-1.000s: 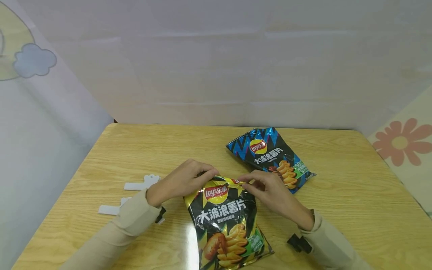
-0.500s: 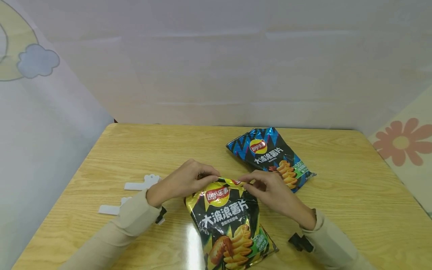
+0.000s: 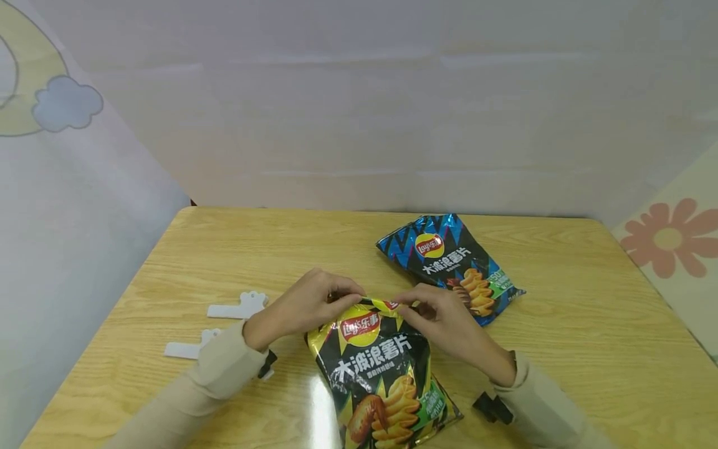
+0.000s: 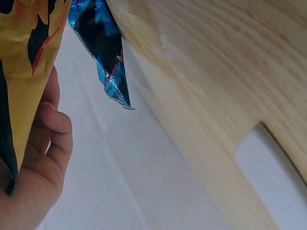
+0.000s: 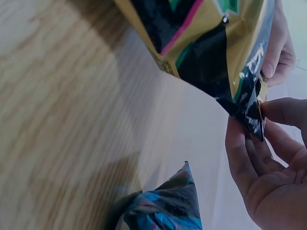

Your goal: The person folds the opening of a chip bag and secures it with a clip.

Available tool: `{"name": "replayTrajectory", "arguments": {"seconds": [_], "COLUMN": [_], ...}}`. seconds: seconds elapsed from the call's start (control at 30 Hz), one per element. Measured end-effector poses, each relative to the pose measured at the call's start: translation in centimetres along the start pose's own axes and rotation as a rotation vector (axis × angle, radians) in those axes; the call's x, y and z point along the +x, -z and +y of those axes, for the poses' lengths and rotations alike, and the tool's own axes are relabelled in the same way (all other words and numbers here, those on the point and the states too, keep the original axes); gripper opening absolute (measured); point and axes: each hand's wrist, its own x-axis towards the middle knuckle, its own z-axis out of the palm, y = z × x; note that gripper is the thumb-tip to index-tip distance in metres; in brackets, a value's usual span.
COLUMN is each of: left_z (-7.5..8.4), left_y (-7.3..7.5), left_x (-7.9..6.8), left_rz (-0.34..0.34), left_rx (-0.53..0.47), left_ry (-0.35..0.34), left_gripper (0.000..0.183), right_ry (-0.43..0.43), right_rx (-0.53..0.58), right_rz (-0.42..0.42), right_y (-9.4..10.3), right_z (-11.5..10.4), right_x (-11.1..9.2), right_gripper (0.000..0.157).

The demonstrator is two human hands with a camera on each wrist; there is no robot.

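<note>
A black and yellow chip bag (image 3: 377, 358) stands tilted in front of me, its printed face toward the head camera. My left hand (image 3: 314, 302) pinches its top edge near the left corner, thumb in front and fingers behind. At the right corner, my right hand (image 3: 449, 318) pinches the same edge between thumb and fingers. The right wrist view shows the thumb and fingertips of that hand (image 5: 273, 163) on the bag's dark pointed corner (image 5: 252, 112). In the left wrist view, the bag's yellow side (image 4: 29, 81) covers part of the left hand (image 4: 45, 158).
Behind the right hand a blue and black chip bag (image 3: 449, 262) lies on the wooden table (image 3: 269, 243). Two white clips, one farther back (image 3: 238, 307) and one nearer (image 3: 191, 347), lie left of the left hand; the sleeve partly covers the nearer one.
The lower part of the black and yellow chip bag has swung slightly right. Both hands keep their pinch on its top edge, the right hand shifting a little left.
</note>
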Motion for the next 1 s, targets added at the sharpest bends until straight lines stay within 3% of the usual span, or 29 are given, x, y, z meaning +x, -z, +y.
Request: {"name": "replayTrajectory", "arguments": {"seconds": [0.33, 0.6, 1.0], "left_z": [0.3, 0.4, 0.6], "left_y": [-0.1, -0.4, -0.6], "left_x": [-0.3, -0.4, -0.5], "left_rz": [0.011, 0.026, 0.012], "left_rx": [-0.006, -0.023, -0.046], "left_ry": [0.012, -0.013, -0.016], "left_gripper": [0.018, 0.018, 0.018], "right_ry": [0.003, -0.040, 0.005], "right_rx": [0.009, 0.060, 0.069], "right_rz": [0.024, -0.021, 0.013], "right_y": [-0.9, -1.2, -1.9], "right_z": [-0.6, -0.9, -1.3], "right_x": [0.3, 0.5, 0.8], "right_gripper": [0.014, 0.020, 0.020]}}
